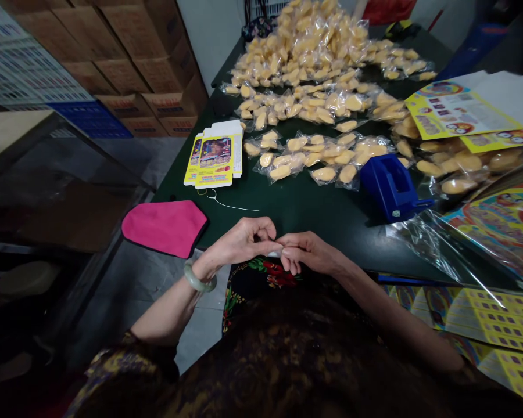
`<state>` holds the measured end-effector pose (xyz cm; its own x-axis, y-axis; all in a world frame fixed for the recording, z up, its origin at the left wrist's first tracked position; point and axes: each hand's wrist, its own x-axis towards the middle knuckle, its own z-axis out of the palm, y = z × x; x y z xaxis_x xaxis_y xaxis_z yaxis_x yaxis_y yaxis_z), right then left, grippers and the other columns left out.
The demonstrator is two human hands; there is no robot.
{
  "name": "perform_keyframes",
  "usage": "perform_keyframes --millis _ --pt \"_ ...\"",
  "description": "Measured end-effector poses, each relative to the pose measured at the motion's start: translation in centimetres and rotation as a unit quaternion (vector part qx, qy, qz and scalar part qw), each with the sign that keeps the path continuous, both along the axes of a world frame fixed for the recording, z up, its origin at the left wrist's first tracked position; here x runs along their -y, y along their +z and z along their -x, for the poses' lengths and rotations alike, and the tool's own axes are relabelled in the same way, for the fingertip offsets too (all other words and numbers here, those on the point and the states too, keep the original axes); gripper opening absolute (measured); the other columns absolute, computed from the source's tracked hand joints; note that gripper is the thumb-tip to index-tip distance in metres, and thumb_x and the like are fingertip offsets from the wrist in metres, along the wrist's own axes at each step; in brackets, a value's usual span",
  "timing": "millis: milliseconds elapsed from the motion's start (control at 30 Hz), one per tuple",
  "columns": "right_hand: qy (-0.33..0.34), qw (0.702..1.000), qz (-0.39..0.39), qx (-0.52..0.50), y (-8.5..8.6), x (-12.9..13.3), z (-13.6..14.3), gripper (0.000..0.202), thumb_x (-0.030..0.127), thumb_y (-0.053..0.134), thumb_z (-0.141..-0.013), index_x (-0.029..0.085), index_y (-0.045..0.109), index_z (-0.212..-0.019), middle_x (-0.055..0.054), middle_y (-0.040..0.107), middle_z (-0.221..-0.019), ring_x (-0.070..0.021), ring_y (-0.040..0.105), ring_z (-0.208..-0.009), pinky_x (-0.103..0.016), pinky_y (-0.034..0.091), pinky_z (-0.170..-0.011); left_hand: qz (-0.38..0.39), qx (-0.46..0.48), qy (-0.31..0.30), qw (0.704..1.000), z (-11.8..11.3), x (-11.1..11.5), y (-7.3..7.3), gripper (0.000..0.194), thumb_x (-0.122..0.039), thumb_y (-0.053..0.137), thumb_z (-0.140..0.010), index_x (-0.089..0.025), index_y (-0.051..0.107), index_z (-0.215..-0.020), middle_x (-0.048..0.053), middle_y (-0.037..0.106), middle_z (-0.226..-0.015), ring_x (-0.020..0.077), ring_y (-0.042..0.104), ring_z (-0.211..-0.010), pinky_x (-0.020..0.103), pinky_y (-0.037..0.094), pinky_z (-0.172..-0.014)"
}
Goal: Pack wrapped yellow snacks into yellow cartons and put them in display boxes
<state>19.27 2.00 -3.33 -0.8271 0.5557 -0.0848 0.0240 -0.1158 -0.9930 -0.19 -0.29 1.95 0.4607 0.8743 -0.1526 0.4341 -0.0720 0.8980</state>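
Observation:
Close together at the table's near edge, my two hands meet above my lap. My left hand (250,239), with a pale green bangle on its wrist, is closed in a pinch. A small whitish thing (275,253) shows between the fingers, too small to name. My right hand (307,252) pinches at the same spot, fingers curled. Beyond my hands lies a thin white string (235,205) on the dark green table (287,200). Flat yellow printed boxes (215,155) lie farther off to the left.
A pink cloth piece (165,228) overhangs the left table edge. Many wrapped yellow pieces (318,46) are heaped at the back. A blue tape dispenser (392,188) stands right, near clear plastic film (436,244) and printed sheets (462,107). Cartons (126,64) are stacked back left.

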Motion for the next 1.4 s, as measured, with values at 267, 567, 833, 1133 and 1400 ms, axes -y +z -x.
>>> perform_keyframes --millis 267,567,833,1133,1400 --pt "-0.072 0.987 0.126 -0.067 -0.2 0.4 0.4 0.027 0.039 0.064 -0.080 0.014 0.057 -0.087 0.002 0.063 -0.058 -0.0062 0.055 -0.042 -0.017 0.043 -0.041 0.046 0.208 0.291 0.933 0.6 -1.1 -1.4 0.034 -0.043 0.066 -0.077 -0.013 0.059 -0.063 -0.002 0.055 -0.058 0.0024 0.037 -0.041 0.018 0.026 -0.038" --pt "-0.241 0.955 0.111 -0.132 0.2 0.7 2.0 0.023 0.038 0.065 -0.078 0.016 0.059 -0.084 0.002 0.064 -0.061 -0.0073 0.055 -0.046 -0.020 0.045 -0.043 0.118 0.364 0.258 0.887 1.2 0.0 -0.8 0.020 -0.019 0.072 -0.071 -0.012 0.069 -0.090 0.007 0.068 -0.089 0.0136 0.067 -0.076 0.024 0.055 -0.067" --pt "-0.247 0.951 0.088 -0.166 1.1 1.7 2.8 0.018 0.035 0.060 -0.084 0.018 0.059 -0.087 0.003 0.062 -0.062 -0.0072 0.054 -0.046 -0.021 0.046 -0.044 -0.186 0.265 0.283 0.903 -0.8 1.1 -1.7 0.017 -0.023 0.078 -0.067 -0.016 0.070 -0.080 0.006 0.069 -0.093 0.0126 0.064 -0.078 0.024 0.054 -0.066" --pt "-0.251 0.962 0.008 -0.108 1.2 2.3 3.0 0.015 0.031 0.055 -0.086 0.018 0.055 -0.090 0.004 0.061 -0.059 -0.0077 0.054 -0.045 -0.022 0.046 -0.045 -0.385 0.096 0.322 0.860 -2.2 2.1 -3.7 0.012 -0.017 0.069 -0.077 -0.019 0.068 -0.089 0.003 0.062 -0.092 0.0090 0.057 -0.074 0.023 0.049 -0.063" --pt "-0.173 0.978 0.023 -0.116 0.6 2.0 2.0 0.021 0.037 0.056 -0.086 0.017 0.057 -0.092 0.005 0.058 -0.056 -0.0063 0.049 -0.043 -0.021 0.042 -0.044 -0.307 0.137 0.233 0.913 0.1 2.9 -2.9 0.016 -0.024 0.075 -0.073 -0.022 0.075 -0.089 0.007 0.064 -0.096 0.0162 0.061 -0.089 0.030 0.052 -0.074"
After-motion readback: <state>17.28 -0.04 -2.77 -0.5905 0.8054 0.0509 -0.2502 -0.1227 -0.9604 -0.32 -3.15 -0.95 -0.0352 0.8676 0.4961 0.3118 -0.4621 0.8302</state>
